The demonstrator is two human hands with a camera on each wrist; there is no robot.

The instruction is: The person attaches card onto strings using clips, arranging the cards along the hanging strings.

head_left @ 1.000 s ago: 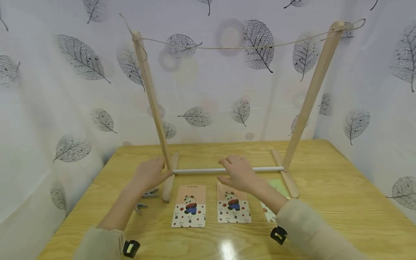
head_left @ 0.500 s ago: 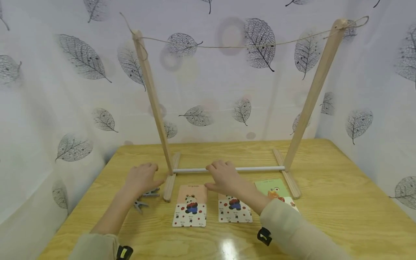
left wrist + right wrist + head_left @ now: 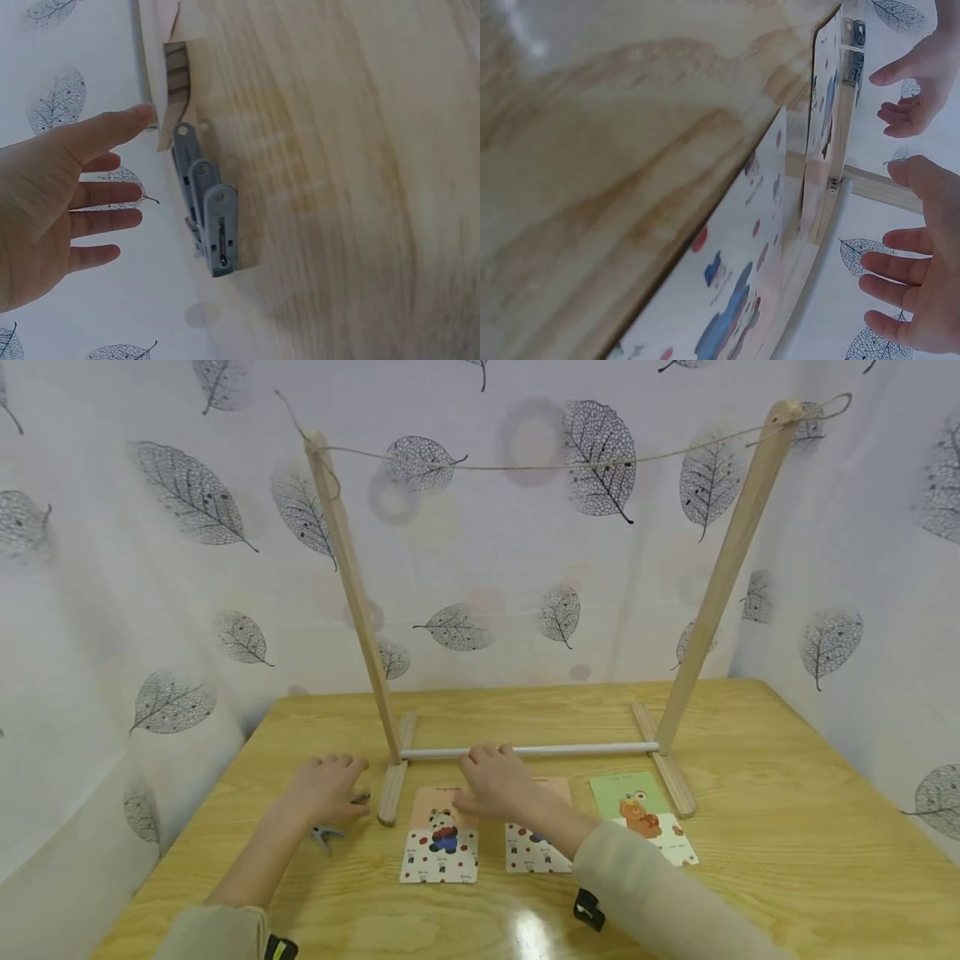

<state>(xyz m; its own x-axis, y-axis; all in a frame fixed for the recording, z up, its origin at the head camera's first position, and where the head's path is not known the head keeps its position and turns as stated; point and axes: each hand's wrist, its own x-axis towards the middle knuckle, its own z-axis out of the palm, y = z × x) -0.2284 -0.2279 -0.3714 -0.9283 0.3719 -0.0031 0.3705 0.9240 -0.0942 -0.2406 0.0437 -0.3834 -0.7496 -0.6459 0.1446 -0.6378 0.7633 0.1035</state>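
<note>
Right hand (image 3: 493, 783) has shifted left, card (image 3: 442, 856) near it; left hand (image 3: 322, 789) near clips (image 3: 211, 214); both spread, seemingly reaching; grasping needs closing.

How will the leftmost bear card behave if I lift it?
The leftmost bear card looks thin, so probably light. Its straight, uncurled edges suggest it's fairly stiff. Lying flat on the table, it may slide before lifting.

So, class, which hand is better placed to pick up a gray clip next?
Probably the left hand: it is empty and near the gray clips; the right hand is farther off, by the cards.
</note>
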